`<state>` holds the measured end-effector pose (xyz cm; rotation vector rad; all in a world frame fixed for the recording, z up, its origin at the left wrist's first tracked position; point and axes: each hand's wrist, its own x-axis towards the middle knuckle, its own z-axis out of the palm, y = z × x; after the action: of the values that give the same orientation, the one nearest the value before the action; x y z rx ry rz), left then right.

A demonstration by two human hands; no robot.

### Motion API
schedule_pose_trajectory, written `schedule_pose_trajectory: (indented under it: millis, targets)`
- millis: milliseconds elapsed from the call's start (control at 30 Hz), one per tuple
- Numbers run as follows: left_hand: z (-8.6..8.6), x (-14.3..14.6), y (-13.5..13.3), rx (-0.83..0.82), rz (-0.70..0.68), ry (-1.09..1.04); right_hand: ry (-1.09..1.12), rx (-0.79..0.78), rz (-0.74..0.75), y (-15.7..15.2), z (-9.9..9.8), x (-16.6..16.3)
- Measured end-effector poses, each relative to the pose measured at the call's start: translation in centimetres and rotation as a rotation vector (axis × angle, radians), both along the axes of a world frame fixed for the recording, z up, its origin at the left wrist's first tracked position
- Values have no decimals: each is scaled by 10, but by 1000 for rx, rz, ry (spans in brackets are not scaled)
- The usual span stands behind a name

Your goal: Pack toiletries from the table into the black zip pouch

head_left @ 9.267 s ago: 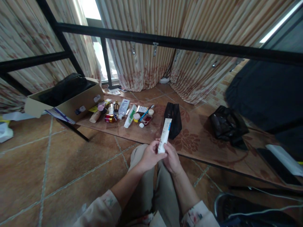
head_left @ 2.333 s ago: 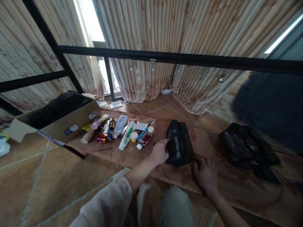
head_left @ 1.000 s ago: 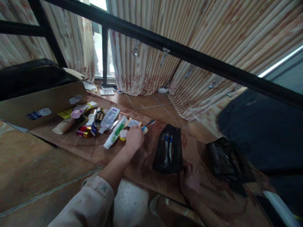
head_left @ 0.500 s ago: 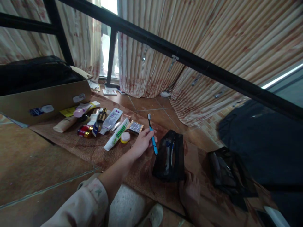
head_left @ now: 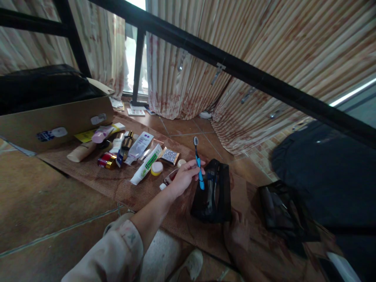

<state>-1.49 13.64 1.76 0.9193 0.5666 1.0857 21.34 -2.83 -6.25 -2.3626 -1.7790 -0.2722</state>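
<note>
My left hand [head_left: 183, 177] pinches a blue toothbrush [head_left: 197, 162] by its handle, head pointing up, just left of a black mesh pouch [head_left: 214, 194] that lies on a brown patterned mat [head_left: 123, 188]. Something white and blue shows through the pouch's mesh. My right hand [head_left: 236, 235] rests flat on the mat below the pouch, fingers spread, holding nothing. Left of my left hand lie several toiletries: a white and green tube [head_left: 146, 164], a small yellow jar [head_left: 156, 168], a glittery packet [head_left: 170, 156] and a red item [head_left: 169, 179].
An open cardboard box [head_left: 55, 121] with dark contents stands at the far left of the mat. A black bag [head_left: 282, 211] lies to the right, dark fabric [head_left: 323, 172] beyond it. A black metal rail [head_left: 235, 74] crosses overhead before striped curtains [head_left: 188, 78].
My left hand reached to the toiletries, picked up the blue toothbrush and carried it right toward the black pouch. My right hand stayed flat on the mat.
</note>
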Motion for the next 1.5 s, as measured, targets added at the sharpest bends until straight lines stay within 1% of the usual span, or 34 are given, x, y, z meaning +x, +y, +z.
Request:
schedule_pose_trajectory:
  millis: [133, 300, 433, 500, 667, 867, 1000, 1500]
  targets:
    - [-1, -2, 1, 15, 52, 47, -7, 18, 7, 0, 0, 0]
    - [2, -4, 2, -12, 112, 107, 2, 35, 25, 1, -2, 2]
    - [4, -3, 0, -71, 71, 1, -11, -1, 7, 0, -2, 3]
    - [4, -2, -1, -85, 45, -9, -19, -9, -2, 1, -2, 2]
    - [1, 0, -1, -31, 57, 63, -10, 0, 14, 1, 0, 1]
    - [-4, 2, 2, 67, 152, 151, 13, 21, 5, 1, 0, 0]
    - [-8, 2, 3, 107, 173, 171, 8, 28, 3, 1, -3, 2]
    - [-3, 2, 0, 92, 153, 168, 7, 53, 35, 1, -4, 4]
